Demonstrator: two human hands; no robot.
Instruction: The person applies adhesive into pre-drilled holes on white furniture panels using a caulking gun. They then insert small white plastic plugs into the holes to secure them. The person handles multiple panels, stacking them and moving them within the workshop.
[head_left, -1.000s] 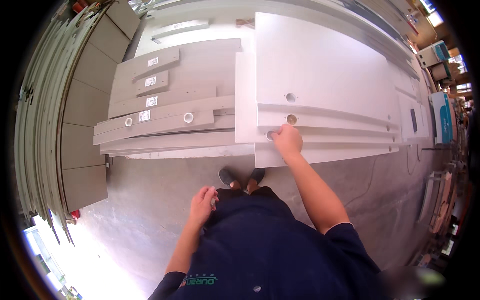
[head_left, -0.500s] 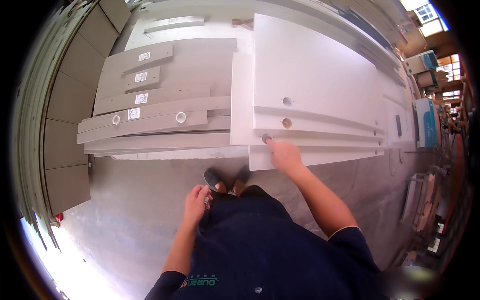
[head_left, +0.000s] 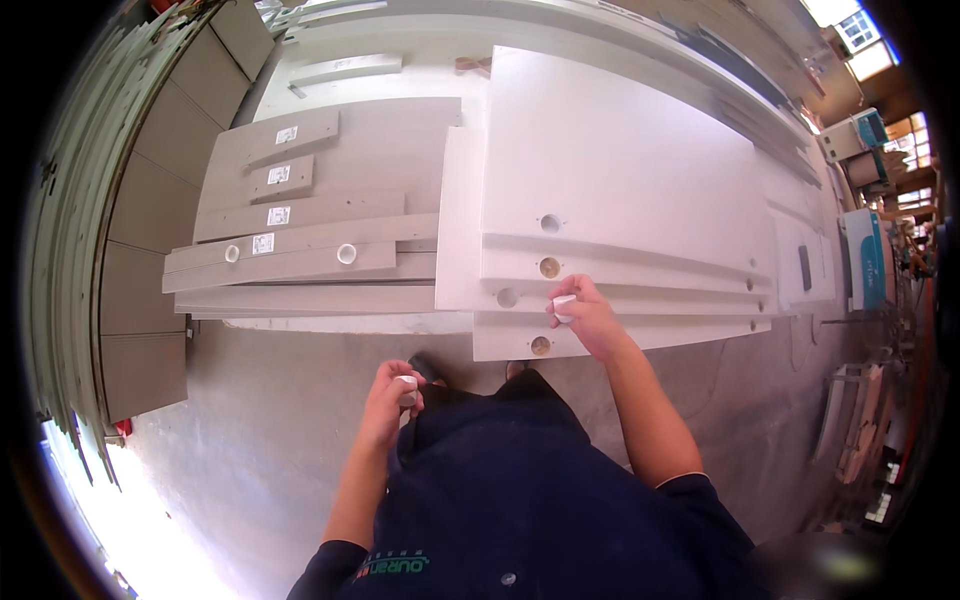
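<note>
My right hand (head_left: 592, 322) is closed around a small white piece (head_left: 565, 308), held just over the front edges of the stacked white panels (head_left: 620, 140). Another small whitish piece (head_left: 407, 391) sits in the fingers of my left hand (head_left: 383, 402), low in front of my body. Neither piece shows its kind clearly. Round holes run along the panels' stepped front edges, among them a pale hole (head_left: 507, 297) and a brown-bottomed hole (head_left: 541, 345) on the lowest panel, both left of my right hand.
Grey-beige boards (head_left: 420, 140) with white labels lie left of the white panels. Two round white pieces, one a cup-like ring (head_left: 347, 253), rest on them. A tall stack of boards (head_left: 145, 290) stands at the far left. A teal and white machine (head_left: 866, 258) stands at right.
My right hand has lifted off the hole it was touching and drawn back to the right, now with a white piece showing. The lowest panel's hole is uncovered. My left hand stays low.
</note>
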